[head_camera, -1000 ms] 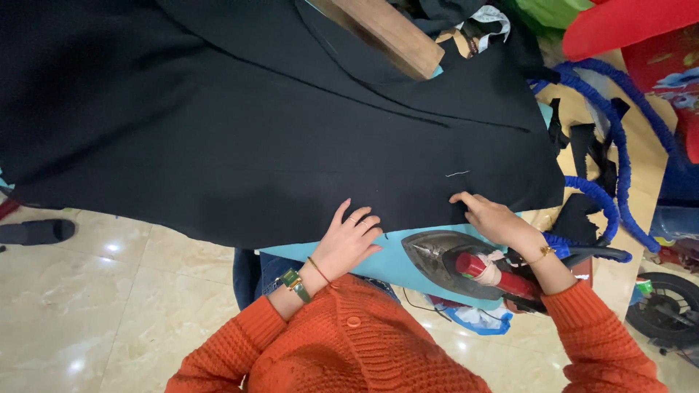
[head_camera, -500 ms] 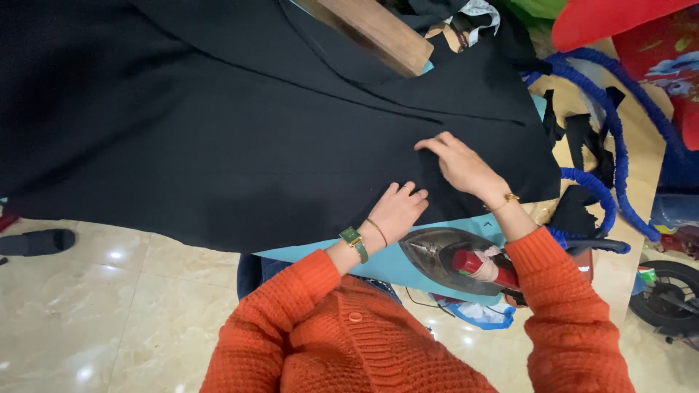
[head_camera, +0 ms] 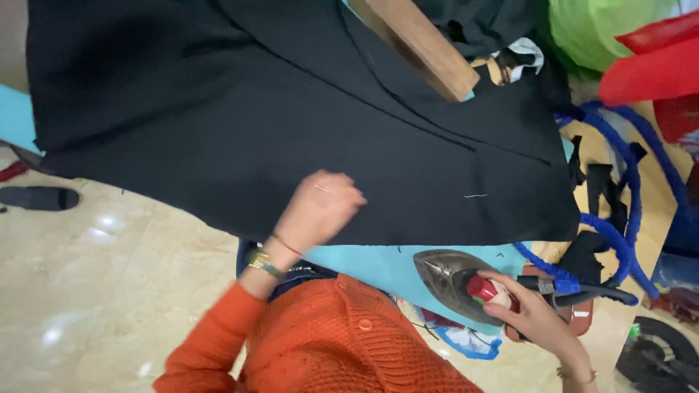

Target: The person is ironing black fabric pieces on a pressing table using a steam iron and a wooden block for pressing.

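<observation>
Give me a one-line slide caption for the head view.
Left hand rests on black garment spread over blue board; right hand grips the iron.

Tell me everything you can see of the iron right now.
The iron lies on the turquoise board cover, just off the black garment's near edge, its dull, brownish metal soleplate turned up toward the camera, tip pointing left. Its handle looks red and white. The right hand grips that handle. A blue fabric-covered cord runs off to the right.

Black garment (head_camera: 240,124) spread flat over turquoise board; grey iron (head_camera: 455,280) lying at board's near edge.
</observation>
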